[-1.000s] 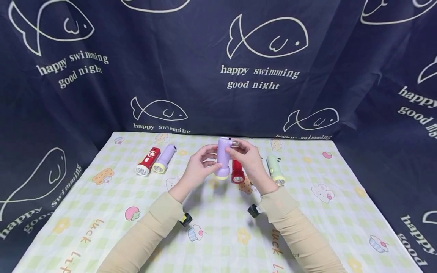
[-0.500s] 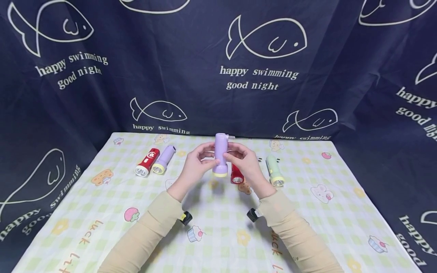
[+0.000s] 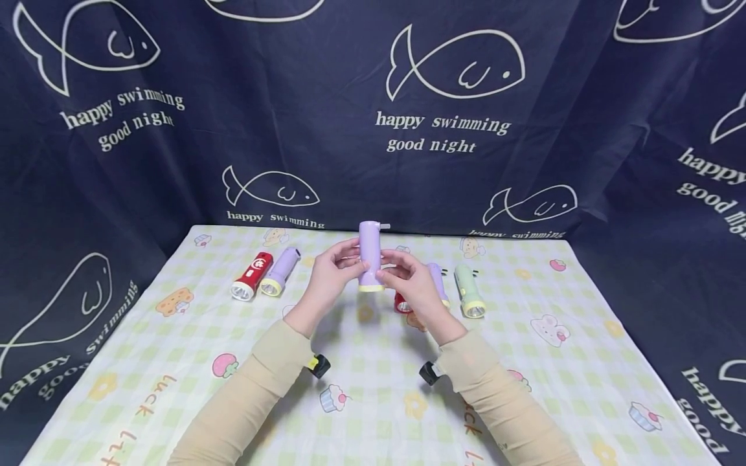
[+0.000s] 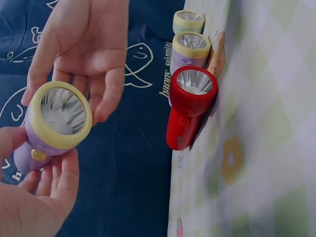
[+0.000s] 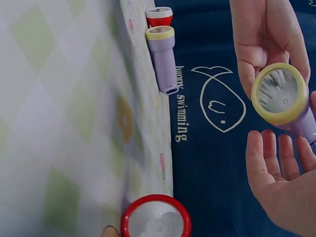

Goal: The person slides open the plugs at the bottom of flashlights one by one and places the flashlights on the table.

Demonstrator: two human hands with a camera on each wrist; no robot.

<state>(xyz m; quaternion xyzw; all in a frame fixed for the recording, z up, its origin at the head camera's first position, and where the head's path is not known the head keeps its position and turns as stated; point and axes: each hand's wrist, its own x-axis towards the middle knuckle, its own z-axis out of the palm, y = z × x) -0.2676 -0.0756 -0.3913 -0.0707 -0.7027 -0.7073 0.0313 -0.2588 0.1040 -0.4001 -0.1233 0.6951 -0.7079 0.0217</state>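
In the head view a purple flashlight (image 3: 369,249) with a yellow rim is held upright above the table, lens end down. Metal plug prongs (image 3: 384,226) stick out to the right near its top. My left hand (image 3: 326,281) grips its lower body from the left, thumb in front and fingers behind. From the right, my right hand (image 3: 415,278) pinches it near the head between thumb and fingers; its other fingers (image 5: 269,153) look loosely extended in the right wrist view. The lens (image 4: 63,111) appears unlit in the left wrist view.
Behind my right hand lie a red flashlight (image 3: 402,303) and another purple flashlight (image 3: 436,279), with a green flashlight (image 3: 468,291) farther right. At left lie a red flashlight (image 3: 253,275) and a purple flashlight (image 3: 282,270). A dark curtain (image 3: 350,129) stands behind the table.
Both hands have raised the purple flashlight and shifted it slightly left. The right hand has slid down toward its head, and the purple flashlight behind that hand has come into view.
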